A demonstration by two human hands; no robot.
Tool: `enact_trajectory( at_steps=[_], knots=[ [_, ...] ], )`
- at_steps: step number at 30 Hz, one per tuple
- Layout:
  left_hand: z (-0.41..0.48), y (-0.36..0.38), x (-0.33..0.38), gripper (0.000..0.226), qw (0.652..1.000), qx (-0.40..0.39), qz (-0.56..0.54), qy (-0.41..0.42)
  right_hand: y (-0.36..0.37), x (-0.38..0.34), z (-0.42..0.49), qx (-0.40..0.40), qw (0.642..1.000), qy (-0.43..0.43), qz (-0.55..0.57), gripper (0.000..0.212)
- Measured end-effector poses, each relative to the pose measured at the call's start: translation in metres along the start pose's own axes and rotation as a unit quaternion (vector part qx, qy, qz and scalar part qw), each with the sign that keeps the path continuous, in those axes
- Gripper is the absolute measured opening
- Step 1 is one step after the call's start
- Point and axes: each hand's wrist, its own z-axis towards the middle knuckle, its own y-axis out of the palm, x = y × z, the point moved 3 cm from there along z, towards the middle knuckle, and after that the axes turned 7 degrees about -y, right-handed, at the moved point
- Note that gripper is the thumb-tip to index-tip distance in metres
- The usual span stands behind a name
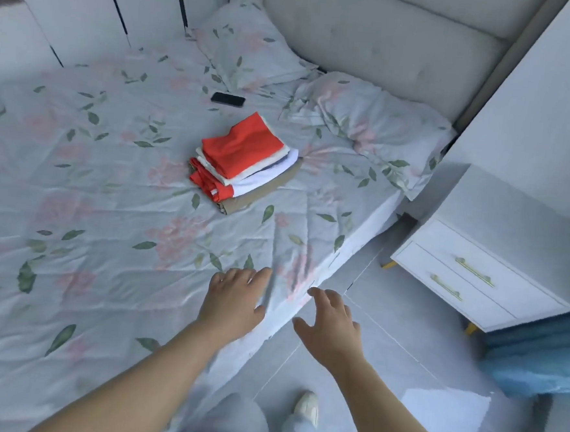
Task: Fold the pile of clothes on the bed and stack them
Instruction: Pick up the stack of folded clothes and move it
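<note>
Floral-sheeted bed (109,203), one neat stack, no loose clothes in sight.
Stack of folded clothes (243,162) sits mid-bed; left hand (234,300) and right hand (331,323) hover at the bed's edge, fingers (260,275) spread, holding nothing. Folding looks finished.

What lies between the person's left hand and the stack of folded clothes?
Only wrinkled flowered sheet: the stretch from the left hand to the stack of clothes is bare, seen in the head view.
</note>
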Motion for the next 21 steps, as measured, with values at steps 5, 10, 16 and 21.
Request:
enact_trajectory(
  at_steps=[5,10,16,21],
  knots=[
    [0.047,-0.009,0.014,0.055,0.997,-0.004,0.000,-0.073,-0.038,0.010,0.071,-0.046,0.997,-0.057,-0.031,0.056],
    [0.102,-0.018,0.004,0.056,0.992,0.009,-0.009,-0.124,-0.058,0.009,0.142,-0.076,0.993,-0.082,-0.047,0.058],
    [0.168,-0.038,-0.017,0.060,0.988,0.002,0.011,-0.157,-0.075,-0.003,0.215,-0.098,0.988,-0.101,-0.060,0.057],
    [0.215,-0.052,-0.037,0.056,0.978,0.007,-0.031,-0.208,-0.084,-0.010,0.278,-0.128,0.982,-0.124,-0.069,0.056]
  ],
)
